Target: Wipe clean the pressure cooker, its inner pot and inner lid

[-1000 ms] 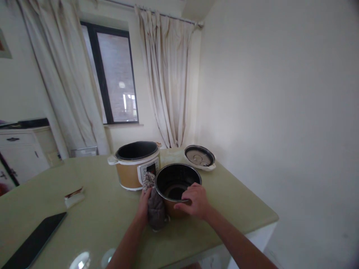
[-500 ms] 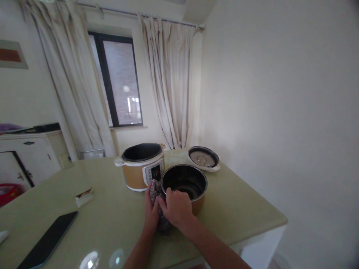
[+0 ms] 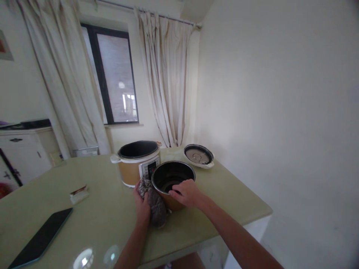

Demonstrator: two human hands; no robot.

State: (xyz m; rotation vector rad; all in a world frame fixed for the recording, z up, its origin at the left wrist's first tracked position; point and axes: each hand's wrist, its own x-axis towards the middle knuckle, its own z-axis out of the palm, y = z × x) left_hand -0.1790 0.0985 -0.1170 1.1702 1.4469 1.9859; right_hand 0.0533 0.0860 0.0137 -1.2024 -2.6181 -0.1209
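Observation:
A dark inner pot (image 3: 172, 175) with a copper-coloured outside stands on the pale green table (image 3: 92, 216), just in front of the rice cooker body (image 3: 136, 163). My right hand (image 3: 186, 192) grips the pot's near rim, fingers curled over the edge. My left hand (image 3: 142, 206) presses a crumpled grey-brown cloth (image 3: 154, 201) against the pot's left side. The cooker's lid (image 3: 199, 155) lies upside down behind the pot on the right.
A black phone (image 3: 39, 239) lies near the table's front left edge. A small white packet (image 3: 79, 193) sits left of the cooker. The table's right edge runs close to the white wall. A white cabinet (image 3: 19, 153) stands at the far left.
My right hand has gone from the cloth back onto the pot's near rim. The left hand stays on the cloth at the pot's side. The camera view has shifted slightly.

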